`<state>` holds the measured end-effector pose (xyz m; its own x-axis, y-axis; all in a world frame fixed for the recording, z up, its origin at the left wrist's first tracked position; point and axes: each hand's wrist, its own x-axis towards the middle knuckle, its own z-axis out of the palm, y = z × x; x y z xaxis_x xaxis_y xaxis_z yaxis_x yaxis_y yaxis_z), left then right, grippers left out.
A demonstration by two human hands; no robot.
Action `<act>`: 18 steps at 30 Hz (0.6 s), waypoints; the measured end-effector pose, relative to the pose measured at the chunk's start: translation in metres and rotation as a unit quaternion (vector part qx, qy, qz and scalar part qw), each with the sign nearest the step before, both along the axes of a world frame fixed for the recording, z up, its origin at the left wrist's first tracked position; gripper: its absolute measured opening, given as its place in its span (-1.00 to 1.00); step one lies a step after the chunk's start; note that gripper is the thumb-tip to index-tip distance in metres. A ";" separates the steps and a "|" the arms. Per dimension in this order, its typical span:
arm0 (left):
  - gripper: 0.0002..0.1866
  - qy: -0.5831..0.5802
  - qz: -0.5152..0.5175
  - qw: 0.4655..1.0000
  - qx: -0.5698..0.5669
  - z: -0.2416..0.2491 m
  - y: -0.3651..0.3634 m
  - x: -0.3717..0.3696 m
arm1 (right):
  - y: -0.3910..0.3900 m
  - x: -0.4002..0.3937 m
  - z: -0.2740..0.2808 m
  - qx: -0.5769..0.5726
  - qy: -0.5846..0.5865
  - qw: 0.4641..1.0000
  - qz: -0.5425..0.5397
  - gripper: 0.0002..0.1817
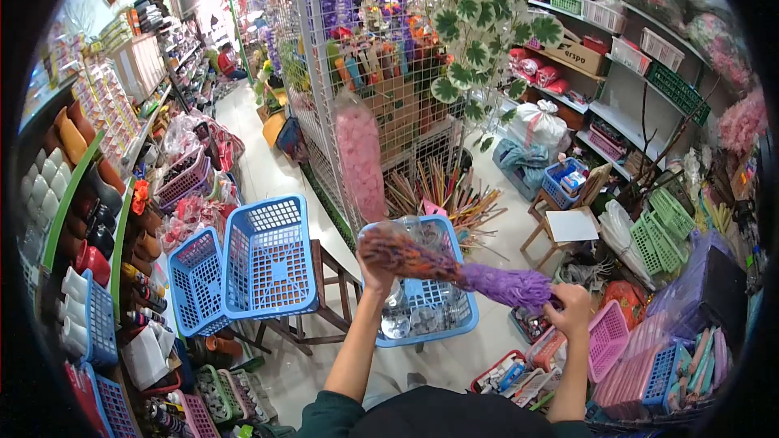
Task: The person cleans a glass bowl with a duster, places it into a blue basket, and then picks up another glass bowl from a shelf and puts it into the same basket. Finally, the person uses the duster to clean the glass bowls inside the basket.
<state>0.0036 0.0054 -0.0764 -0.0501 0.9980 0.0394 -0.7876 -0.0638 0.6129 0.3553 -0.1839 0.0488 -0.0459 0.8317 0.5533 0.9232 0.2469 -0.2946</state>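
Note:
A long bundle of stringy material [442,266], orange and dark brown at its left part and purple at its right, stretches between my two hands. My left hand [376,269] is closed round the left end. At the purple end, my right hand [570,308] pinches the tip with bent fingers. Beneath the bundle stands a blue basket [473,326] holding several clear glass or plastic containers [426,320], partly hidden by the bundle.
Two blue baskets [272,255] rest on wooden stools [329,292] at the left. A wire mesh rack [324,105] rises ahead, with sticks [454,203] at its foot. Crowded shelves line both sides. A small chair [572,225] stands right. A person [230,62] is far back left.

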 end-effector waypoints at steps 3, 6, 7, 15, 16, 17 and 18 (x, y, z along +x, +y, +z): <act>-0.31 0.031 -0.043 0.997 0.061 0.057 -0.015 -0.003 | -0.006 0.013 0.023 0.042 -0.044 0.997 -0.043 -0.70; -0.29 0.100 -0.049 0.992 0.063 0.039 -0.006 0.002 | -0.003 0.002 0.028 0.077 -0.086 0.991 -0.069 -0.69; -0.29 0.069 -0.037 0.995 0.057 0.035 -0.002 0.004 | -0.002 0.001 0.021 0.080 -0.069 0.994 -0.034 -0.68; -0.40 -0.023 -0.065 0.996 0.059 0.067 -0.010 0.012 | -0.004 0.007 0.032 0.122 -0.069 0.987 -0.077 -0.67; -0.39 -0.017 -0.054 0.996 0.070 0.058 -0.004 0.015 | -0.004 0.004 0.031 0.123 -0.067 0.987 -0.079 -0.67; -0.38 -0.050 -0.012 0.998 0.034 0.030 0.007 0.012 | -0.006 0.003 0.032 0.102 -0.069 0.992 -0.040 -0.66; -0.39 -0.075 -0.034 0.996 0.033 0.043 0.000 0.007 | -0.007 0.003 0.032 0.082 -0.071 0.994 -0.001 -0.64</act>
<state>0.0109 0.0056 -0.0335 0.0062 0.9947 0.1029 -0.8741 -0.0446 0.4837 0.3581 -0.1908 0.0807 -0.1325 0.7312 0.6691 0.9530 0.2796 -0.1168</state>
